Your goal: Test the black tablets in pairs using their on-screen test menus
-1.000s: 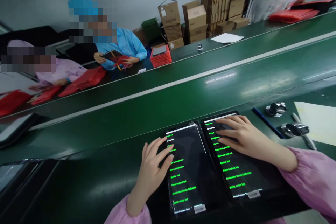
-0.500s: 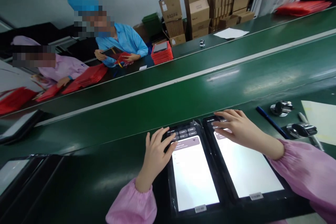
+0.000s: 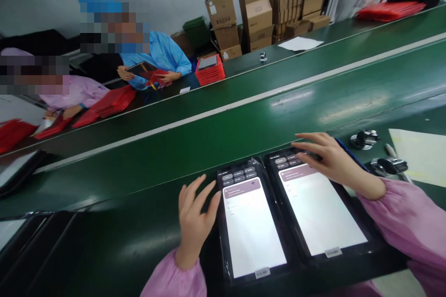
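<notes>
Two tablets lie side by side in front of me, both lit with a row of dark buttons above a mauve banner and a white panel. Beside the upper left edge of the left tablet is my left hand, fingers spread and holding nothing. My right hand hovers over the top right part of the right tablet, its fingers stretched out and apart, covering some of that screen's buttons. Each tablet carries a small barcode label at its lower edge.
A blue pen, metal stamp-like objects and a pale yellow sheet lie at right. More dark tablets sit at left. Across the green conveyor, co-workers handle red sleeves; a red stack stands there.
My left hand has drawn left off the left tablet's screen. My right hand has moved a little right and up from the right tablet's buttons. Both screens now show more of their buttons.
</notes>
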A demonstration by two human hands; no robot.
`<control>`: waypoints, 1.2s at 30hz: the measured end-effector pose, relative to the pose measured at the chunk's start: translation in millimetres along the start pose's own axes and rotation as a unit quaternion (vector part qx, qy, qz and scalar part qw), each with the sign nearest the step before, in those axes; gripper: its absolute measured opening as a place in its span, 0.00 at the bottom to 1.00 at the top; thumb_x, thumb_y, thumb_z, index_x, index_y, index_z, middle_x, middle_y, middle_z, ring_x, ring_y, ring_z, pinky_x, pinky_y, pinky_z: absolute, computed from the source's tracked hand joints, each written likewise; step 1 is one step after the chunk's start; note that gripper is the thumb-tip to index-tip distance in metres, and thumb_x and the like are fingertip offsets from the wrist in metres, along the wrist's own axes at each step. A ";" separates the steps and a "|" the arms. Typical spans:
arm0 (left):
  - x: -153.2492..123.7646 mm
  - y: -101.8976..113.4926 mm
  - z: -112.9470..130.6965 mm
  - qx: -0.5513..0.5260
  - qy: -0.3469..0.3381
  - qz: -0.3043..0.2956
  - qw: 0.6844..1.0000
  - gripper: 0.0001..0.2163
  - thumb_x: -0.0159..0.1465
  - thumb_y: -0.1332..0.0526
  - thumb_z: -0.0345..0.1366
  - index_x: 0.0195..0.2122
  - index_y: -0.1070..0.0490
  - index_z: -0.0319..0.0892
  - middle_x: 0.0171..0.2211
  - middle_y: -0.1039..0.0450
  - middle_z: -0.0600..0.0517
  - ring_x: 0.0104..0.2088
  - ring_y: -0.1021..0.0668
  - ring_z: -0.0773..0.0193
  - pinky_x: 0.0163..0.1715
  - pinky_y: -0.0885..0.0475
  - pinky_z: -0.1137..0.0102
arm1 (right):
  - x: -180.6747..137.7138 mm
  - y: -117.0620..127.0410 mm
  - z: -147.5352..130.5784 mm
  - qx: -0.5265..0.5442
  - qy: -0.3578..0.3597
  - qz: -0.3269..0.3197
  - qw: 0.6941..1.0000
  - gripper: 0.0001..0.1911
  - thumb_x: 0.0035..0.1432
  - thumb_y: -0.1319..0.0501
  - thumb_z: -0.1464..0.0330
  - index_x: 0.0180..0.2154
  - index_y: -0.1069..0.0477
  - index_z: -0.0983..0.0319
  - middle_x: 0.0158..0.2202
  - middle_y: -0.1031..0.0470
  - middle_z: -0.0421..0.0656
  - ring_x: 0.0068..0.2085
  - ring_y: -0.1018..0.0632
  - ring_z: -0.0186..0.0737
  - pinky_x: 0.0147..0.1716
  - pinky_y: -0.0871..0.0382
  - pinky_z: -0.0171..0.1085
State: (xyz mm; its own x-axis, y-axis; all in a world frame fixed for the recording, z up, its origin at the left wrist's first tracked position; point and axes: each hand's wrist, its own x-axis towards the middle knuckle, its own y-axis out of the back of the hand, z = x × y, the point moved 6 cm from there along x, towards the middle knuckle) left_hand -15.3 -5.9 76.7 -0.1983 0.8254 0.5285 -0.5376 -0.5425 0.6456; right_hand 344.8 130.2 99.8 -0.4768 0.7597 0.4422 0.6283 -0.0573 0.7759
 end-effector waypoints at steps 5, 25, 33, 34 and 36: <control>-17.7 -16.3 -45.1 -0.215 0.271 0.012 0.938 0.21 0.64 0.32 0.57 0.52 0.20 0.50 0.56 0.20 0.45 0.59 0.21 0.47 0.64 0.29 0.51 | -27.6 8.3 61.1 0.276 -0.286 0.104 0.912 0.25 0.62 0.34 0.44 0.52 0.20 0.52 0.57 0.19 0.46 0.61 0.22 0.58 0.63 0.28 0.57; 7.9 -68.2 -43.0 -0.338 0.313 -0.086 0.883 0.28 0.56 0.34 0.47 0.59 0.29 0.50 0.61 0.27 0.47 0.63 0.27 0.44 0.57 0.25 0.56 | -33.7 -34.6 65.3 0.429 -0.317 -0.009 0.846 0.31 0.55 0.38 0.64 0.61 0.27 0.51 0.62 0.23 0.41 0.62 0.24 0.53 0.61 0.28 0.52; 11.4 -68.1 -38.0 -0.326 0.301 -0.092 0.892 0.29 0.53 0.31 0.46 0.58 0.29 0.50 0.58 0.27 0.48 0.59 0.24 0.46 0.53 0.25 0.59 | -35.9 -33.9 64.0 0.436 -0.314 -0.022 0.843 0.36 0.50 0.38 0.66 0.63 0.31 0.51 0.64 0.25 0.42 0.63 0.25 0.53 0.60 0.28 0.51; 11.1 -69.0 -37.8 -0.330 0.302 -0.091 0.890 0.30 0.53 0.31 0.46 0.58 0.29 0.50 0.58 0.27 0.48 0.58 0.24 0.46 0.53 0.25 0.59 | -35.8 -33.8 64.2 0.436 -0.313 -0.022 0.844 0.36 0.50 0.38 0.66 0.63 0.31 0.51 0.64 0.25 0.42 0.64 0.25 0.53 0.60 0.28 0.51; 10.4 -70.4 -37.8 -0.341 0.304 -0.082 0.886 0.30 0.52 0.31 0.46 0.57 0.29 0.50 0.58 0.27 0.48 0.57 0.24 0.46 0.52 0.25 0.59 | -35.6 -34.1 64.6 0.435 -0.310 -0.025 0.845 0.36 0.51 0.38 0.66 0.64 0.31 0.50 0.65 0.26 0.42 0.64 0.25 0.54 0.59 0.27 0.51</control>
State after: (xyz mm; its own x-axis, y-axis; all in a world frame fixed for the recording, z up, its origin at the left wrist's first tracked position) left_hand -10.5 46.8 15.9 -0.3647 0.9286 -0.0691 -0.9290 -0.3579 0.0942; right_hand 380.0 146.9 28.6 -0.2714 0.9560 -0.1110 0.9598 0.2774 0.0425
